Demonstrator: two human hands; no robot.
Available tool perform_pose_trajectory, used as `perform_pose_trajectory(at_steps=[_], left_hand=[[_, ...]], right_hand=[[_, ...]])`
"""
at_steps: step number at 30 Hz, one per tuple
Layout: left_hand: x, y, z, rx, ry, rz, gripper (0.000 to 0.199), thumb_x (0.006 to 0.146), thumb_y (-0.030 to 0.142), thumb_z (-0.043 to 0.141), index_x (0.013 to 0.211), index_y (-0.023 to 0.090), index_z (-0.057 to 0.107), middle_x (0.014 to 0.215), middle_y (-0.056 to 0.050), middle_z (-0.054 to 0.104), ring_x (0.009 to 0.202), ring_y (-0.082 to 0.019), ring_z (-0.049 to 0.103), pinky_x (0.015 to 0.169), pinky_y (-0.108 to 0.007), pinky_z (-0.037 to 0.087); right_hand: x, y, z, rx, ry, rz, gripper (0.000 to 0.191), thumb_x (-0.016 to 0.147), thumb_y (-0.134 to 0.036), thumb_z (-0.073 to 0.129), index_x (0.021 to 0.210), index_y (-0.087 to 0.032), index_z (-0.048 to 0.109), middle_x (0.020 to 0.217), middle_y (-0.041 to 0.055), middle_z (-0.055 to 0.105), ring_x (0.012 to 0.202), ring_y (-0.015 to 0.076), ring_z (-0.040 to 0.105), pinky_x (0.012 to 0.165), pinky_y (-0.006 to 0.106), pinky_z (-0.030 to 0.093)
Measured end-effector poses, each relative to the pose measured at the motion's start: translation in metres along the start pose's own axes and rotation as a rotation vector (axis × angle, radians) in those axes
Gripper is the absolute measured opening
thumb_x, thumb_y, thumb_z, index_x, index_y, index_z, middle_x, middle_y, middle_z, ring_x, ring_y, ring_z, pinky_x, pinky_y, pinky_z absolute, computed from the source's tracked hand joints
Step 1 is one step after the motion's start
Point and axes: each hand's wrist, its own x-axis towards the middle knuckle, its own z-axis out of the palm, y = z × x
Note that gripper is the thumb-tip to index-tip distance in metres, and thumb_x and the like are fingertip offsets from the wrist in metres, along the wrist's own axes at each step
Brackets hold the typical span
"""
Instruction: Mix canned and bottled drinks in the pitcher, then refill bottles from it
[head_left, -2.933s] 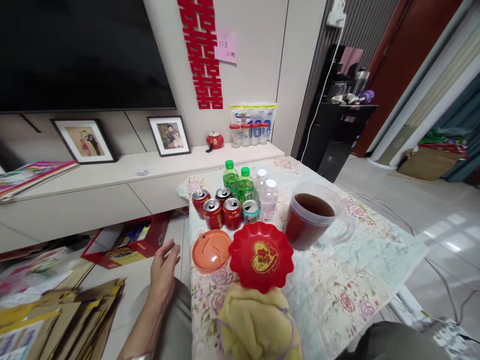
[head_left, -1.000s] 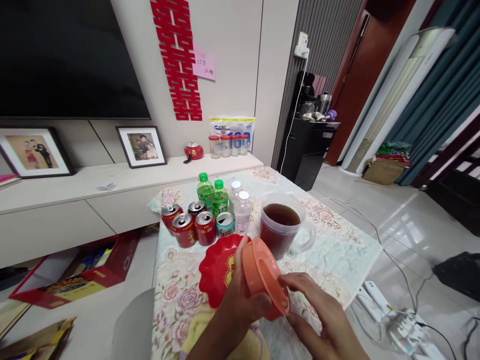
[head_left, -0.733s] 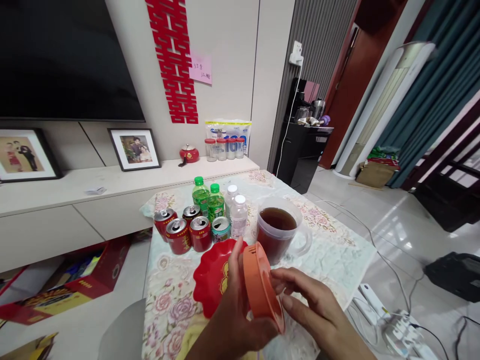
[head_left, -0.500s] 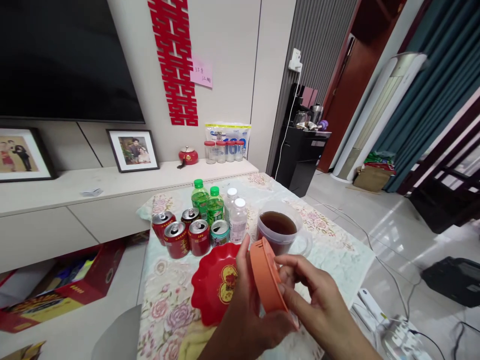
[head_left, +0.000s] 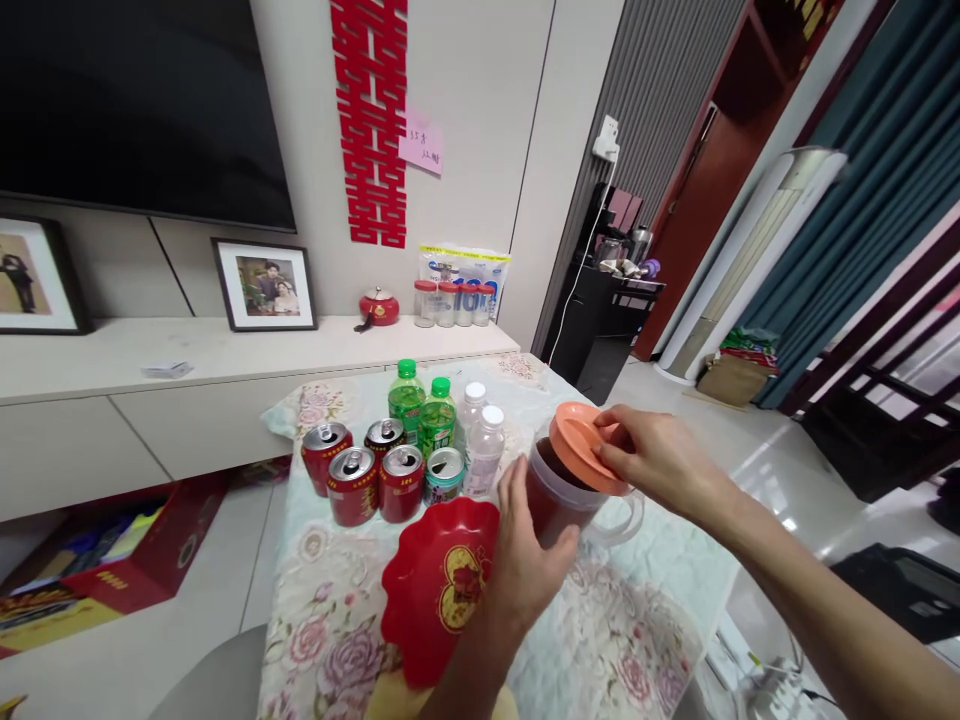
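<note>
An orange lid [head_left: 576,450] rests tilted over the mouth of a clear pitcher [head_left: 555,510] of dark brown liquid, leaving part of the opening uncovered at the left. My right hand [head_left: 649,455] pinches the lid by its raised middle. Against the pitcher's near left side lies my left hand [head_left: 529,560], thumb and fingers spread apart. Left of it, partly behind my left forearm, is a red scalloped plate [head_left: 424,570] with a gold emblem.
Several opened cans [head_left: 352,485], two green-capped bottles [head_left: 437,420] and two white-capped bottles [head_left: 485,450] stand behind the plate. A yellow cloth [head_left: 390,697] lies at the near edge. Beyond the table is a white cabinet [head_left: 337,345] with jars.
The orange lid has moved from between both hands onto the pitcher's top, turned flatter. My left hand has let go of it and moved to the pitcher's side.
</note>
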Motion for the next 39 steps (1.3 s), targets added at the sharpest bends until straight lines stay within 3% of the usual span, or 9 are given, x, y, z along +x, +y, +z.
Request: perform_pose_trajectory(at_steps=[9, 15, 20, 24, 30, 34, 39], left_hand=[[-0.003, -0.017, 0.007, 0.064, -0.019, 0.129, 0.091, 0.077, 0.008, 0.063, 0.159, 0.015, 0.026, 0.166, -0.022, 0.032, 0.157, -0.035, 0.033, 0.127, -0.054, 0.035], [-0.005, -0.021, 0.011, 0.072, 0.004, 0.122, 0.094, 0.074, 0.009, 0.067, 0.159, 0.018, 0.027, 0.167, -0.020, 0.033, 0.158, -0.036, 0.031, 0.127, -0.053, 0.035], [-0.005, -0.015, 0.013, 0.059, 0.033, 0.131, 0.095, 0.070, 0.005, 0.066, 0.157, 0.016, 0.029, 0.164, -0.022, 0.035, 0.155, -0.038, 0.034, 0.127, -0.057, 0.033], [-0.002, -0.021, 0.009, 0.041, -0.013, 0.132, 0.093, 0.073, 0.006, 0.065, 0.157, 0.016, 0.028, 0.165, -0.021, 0.035, 0.157, -0.035, 0.032, 0.128, -0.054, 0.033], [0.004, -0.028, 0.005, 0.014, -0.057, 0.017, 0.096, 0.071, 0.004, 0.063, 0.159, 0.019, 0.030, 0.168, -0.019, 0.034, 0.157, -0.034, 0.032, 0.128, -0.052, 0.034], [0.001, -0.025, 0.007, 0.062, -0.078, 0.031, 0.096, 0.073, 0.008, 0.065, 0.160, 0.015, 0.026, 0.168, -0.022, 0.032, 0.158, -0.036, 0.029, 0.128, -0.055, 0.030], [-0.006, -0.015, 0.015, 0.147, -0.061, 0.033, 0.095, 0.071, 0.008, 0.068, 0.157, 0.009, 0.028, 0.161, -0.026, 0.038, 0.154, -0.039, 0.034, 0.127, -0.057, 0.030]], right_hand=[[0.011, -0.025, 0.015, -0.204, -0.056, 0.010, 0.028, 0.089, -0.018, 0.053, 0.109, -0.013, 0.073, 0.088, 0.0145, 0.079, 0.080, 0.0295, 0.072, 0.064, 0.034, 0.039], [0.011, -0.026, 0.025, -0.239, -0.096, -0.010, 0.018, 0.092, -0.019, 0.053, 0.097, -0.015, 0.070, 0.088, 0.0152, 0.079, 0.077, 0.0277, 0.071, 0.062, 0.034, 0.034], [0.008, -0.020, 0.032, -0.232, -0.108, -0.023, 0.023, 0.097, -0.022, 0.048, 0.106, -0.015, 0.068, 0.102, 0.0159, 0.079, 0.087, 0.0291, 0.072, 0.068, 0.034, 0.037], [0.005, -0.014, 0.036, -0.214, -0.115, -0.042, 0.027, 0.099, -0.024, 0.047, 0.116, -0.014, 0.066, 0.108, 0.0164, 0.076, 0.090, 0.0302, 0.071, 0.069, 0.035, 0.037], [0.002, -0.006, 0.040, -0.154, -0.098, -0.093, 0.022, 0.101, -0.027, 0.047, 0.112, -0.016, 0.063, 0.102, 0.0115, 0.073, 0.082, 0.0250, 0.066, 0.069, 0.034, 0.039], [0.003, 0.004, 0.038, -0.094, -0.112, -0.195, 0.016, 0.102, -0.028, 0.048, 0.100, -0.019, 0.061, 0.092, 0.0063, 0.068, 0.079, 0.0204, 0.061, 0.071, 0.033, 0.041], [0.001, 0.023, 0.033, 0.055, -0.129, -0.324, 0.020, 0.103, -0.033, 0.045, 0.103, -0.020, 0.061, 0.090, 0.0050, 0.064, 0.078, 0.0198, 0.059, 0.073, 0.033, 0.044]])
